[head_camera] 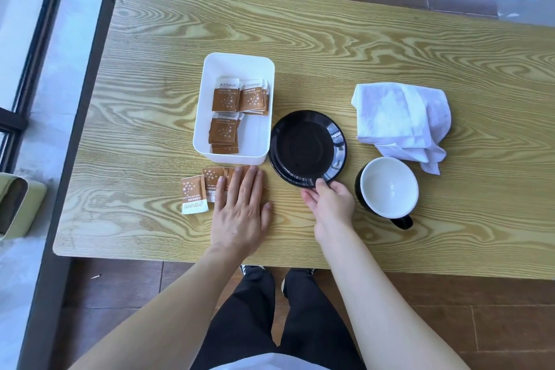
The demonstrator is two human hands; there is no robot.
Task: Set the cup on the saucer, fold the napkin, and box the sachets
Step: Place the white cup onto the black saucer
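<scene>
A black saucer [307, 147] lies mid-table. My right hand [330, 203] pinches its near rim with thumb and fingers. To the right stands a black cup [389, 188] with a white inside, its handle toward me. Behind the cup sits a loosely bunched white napkin [401, 122]. A white box [237, 108] left of the saucer holds several brown sachets [225, 117]. More brown sachets [195, 194] lie on the table in front of the box. My left hand [241, 207] rests flat on some of them, fingers spread.
The wooden table [330, 39] ends just in front of my hands. A pale green seat [18, 207] stands on the floor beyond the table's left edge. My legs are below the near edge.
</scene>
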